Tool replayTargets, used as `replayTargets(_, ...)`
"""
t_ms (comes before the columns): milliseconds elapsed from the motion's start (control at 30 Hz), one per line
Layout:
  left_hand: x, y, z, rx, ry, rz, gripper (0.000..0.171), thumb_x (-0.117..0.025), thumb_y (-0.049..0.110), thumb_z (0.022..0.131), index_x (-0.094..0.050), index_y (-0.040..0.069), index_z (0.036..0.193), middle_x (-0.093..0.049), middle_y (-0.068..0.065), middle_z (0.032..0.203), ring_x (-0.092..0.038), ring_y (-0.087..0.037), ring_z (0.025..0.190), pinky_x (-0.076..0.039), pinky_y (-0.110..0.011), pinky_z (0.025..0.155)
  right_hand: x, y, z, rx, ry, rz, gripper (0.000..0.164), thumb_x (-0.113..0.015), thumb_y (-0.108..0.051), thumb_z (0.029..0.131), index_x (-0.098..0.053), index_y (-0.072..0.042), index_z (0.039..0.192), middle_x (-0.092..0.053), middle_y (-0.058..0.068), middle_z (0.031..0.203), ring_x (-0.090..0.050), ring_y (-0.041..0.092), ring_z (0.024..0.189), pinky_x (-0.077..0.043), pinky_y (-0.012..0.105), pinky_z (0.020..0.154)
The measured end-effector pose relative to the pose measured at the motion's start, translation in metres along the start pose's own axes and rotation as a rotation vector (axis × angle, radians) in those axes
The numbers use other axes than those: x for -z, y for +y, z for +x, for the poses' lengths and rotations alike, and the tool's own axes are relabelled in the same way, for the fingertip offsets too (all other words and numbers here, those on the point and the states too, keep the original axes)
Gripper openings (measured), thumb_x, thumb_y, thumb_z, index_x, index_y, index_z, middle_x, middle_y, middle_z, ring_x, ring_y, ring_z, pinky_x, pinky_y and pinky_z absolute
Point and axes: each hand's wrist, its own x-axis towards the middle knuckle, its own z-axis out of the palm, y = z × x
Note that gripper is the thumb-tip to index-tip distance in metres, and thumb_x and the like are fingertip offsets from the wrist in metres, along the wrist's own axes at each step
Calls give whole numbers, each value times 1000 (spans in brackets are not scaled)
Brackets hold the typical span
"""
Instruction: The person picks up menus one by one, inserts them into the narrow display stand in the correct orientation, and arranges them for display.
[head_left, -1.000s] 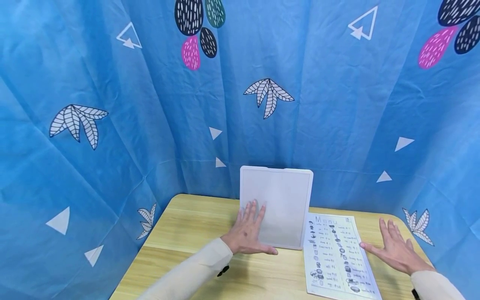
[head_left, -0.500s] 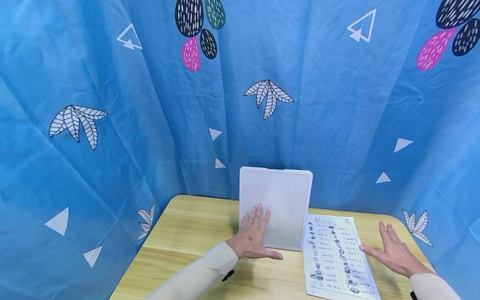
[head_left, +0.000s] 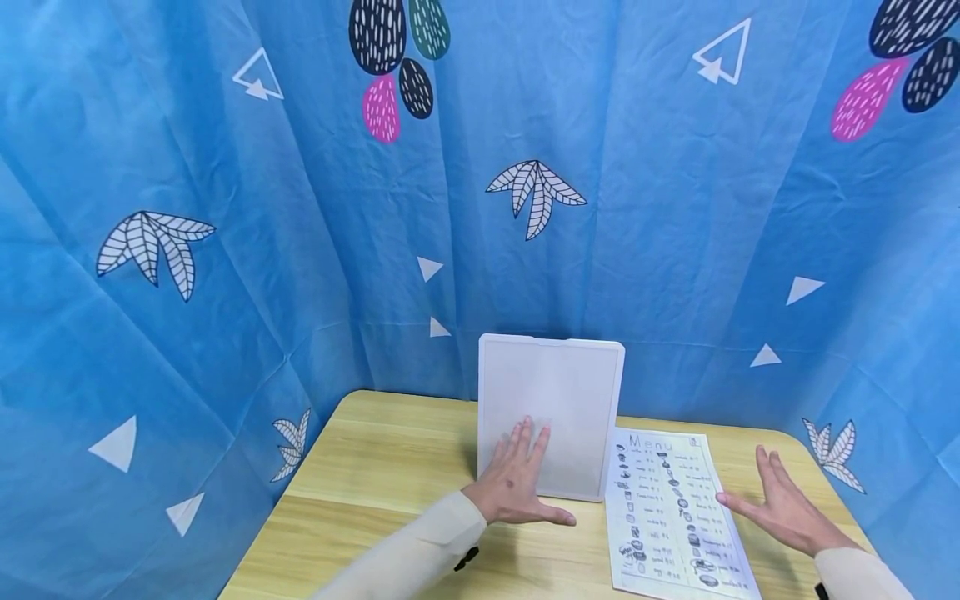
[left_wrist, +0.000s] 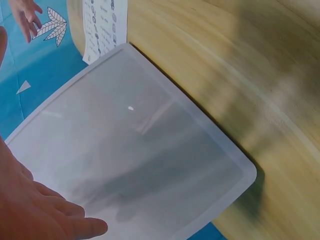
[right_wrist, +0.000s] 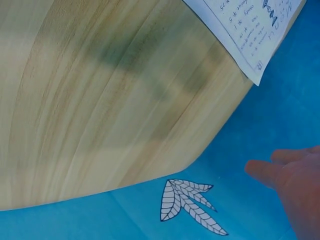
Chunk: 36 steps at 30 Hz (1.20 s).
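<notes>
A pale, flat panel with a white rim [head_left: 573,400] stands upright at the back of the table, close to the blue cloth. In front of its lower part is my left hand [head_left: 513,482], fingers spread and thumb out to the right; the left wrist view shows a gap between this hand [left_wrist: 45,210] and the panel [left_wrist: 150,130]. To the panel's right lies a handwritten sheet headed "Menu" [head_left: 663,517]. My right hand [head_left: 787,504] hovers by the sheet's right edge with its fingers extended, holding nothing. In the right wrist view, part of that hand [right_wrist: 295,182] shows at the right.
The light wooden table [head_left: 375,467] has rounded back corners. Blue patterned cloth [head_left: 420,200] hangs behind it and along both sides, close to the table's edges.
My left hand has moved right and slightly down in front of the panel, its fingers still spread. My right hand has barely shifted. Panel and menu sheet have stayed in place.
</notes>
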Motion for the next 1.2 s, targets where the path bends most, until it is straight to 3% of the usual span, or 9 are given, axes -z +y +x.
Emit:
replayTargets(500,-12,12,5,-3,2,-47,131,-63,86,69,-4,13,161,-3,-18,165,-6,-31,152,-19,-52,120,-9,6,2,-1,-9,44,115,-59,-55,96,15,17,147,7,52,144,-4,70,131,-16,82,97)
replayTargets(1200,-29,28,14,-1,26,-94,129,-66,83,69,-10,12,161,-14,-15,165,-17,-28,151,-27,-49,118,-17,6,7,-34,-30,91,117,-61,-53,95,14,22,144,2,54,143,-6,71,130,-13,80,101)
